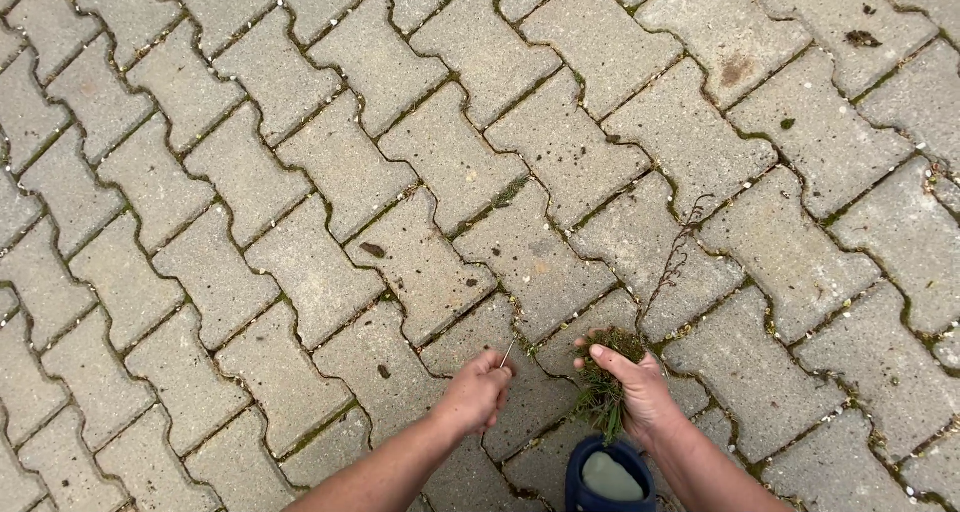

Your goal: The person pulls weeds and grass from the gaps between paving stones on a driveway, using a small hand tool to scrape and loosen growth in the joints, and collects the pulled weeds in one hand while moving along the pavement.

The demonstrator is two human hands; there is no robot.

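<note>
Down by our feet, over grey interlocking concrete pavers [420,262] w/ green moss in the joints, we've got both hands low in view. Our left hand [478,392] is curled closed, pinching a thin pale stem [508,352] btwn thumb & fingertips, stem poking up-right, just above a paver joint. Our right hand [640,392] is clenched round a ragged bunch of pulled green weeds w/ dark roots [603,392]; a long dry seed stalk [675,252] rises from it. Dark blue rubber clog w/ grey insole [608,477] sits btwn our forearms, just below the bunch.
</note>
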